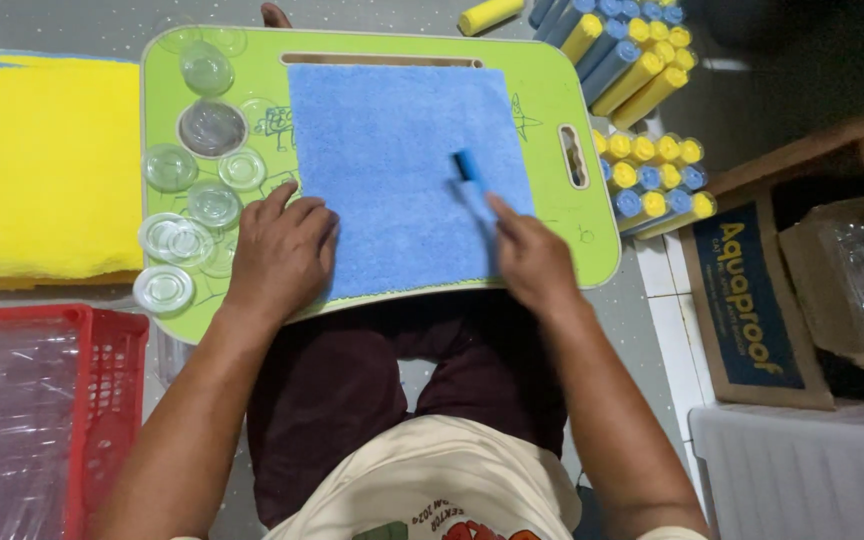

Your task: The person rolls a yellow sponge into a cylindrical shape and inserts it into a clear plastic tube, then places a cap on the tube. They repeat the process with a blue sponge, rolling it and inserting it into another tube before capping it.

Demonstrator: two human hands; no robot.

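Over at the far left, a thick yellow pad (pixel 42 165) is lying flat on the floor, and just below it a red plastic basket (pixel 102 400) is sitting with clear plastic wrap bunched inside. Next to the pad, a lime-green lap board (pixel 572 90) is resting across the seated person's legs. Along the board's left edge, a cluster of clear round plastic lids (pixel 197 190) is lying loose, some overlapping each other.

The left hand (pixel 280 250) is lying palm down with its fingers spread open, pressing on the lower left corner of a blue cloth (pixel 392 150) that is spread flat over the middle of the board. It is gripping nothing, just pinning the cloth and the board beneath.

Further along, the right hand (pixel 532 262) is closing around a small blue tube (pixel 472 180), which is lying on the cloth near its right edge, its bright blue end pointing away from the person. The fingers are wrapping its lower part, so that part is hidden.

Beyond the board's right side, stacks of yellow-and-blue tubes (pixel 642 165) are lying piled on the floor, and at the far right a brown cardboard box (pixel 752 300) is standing beside a white ribbed container (pixel 802 470).
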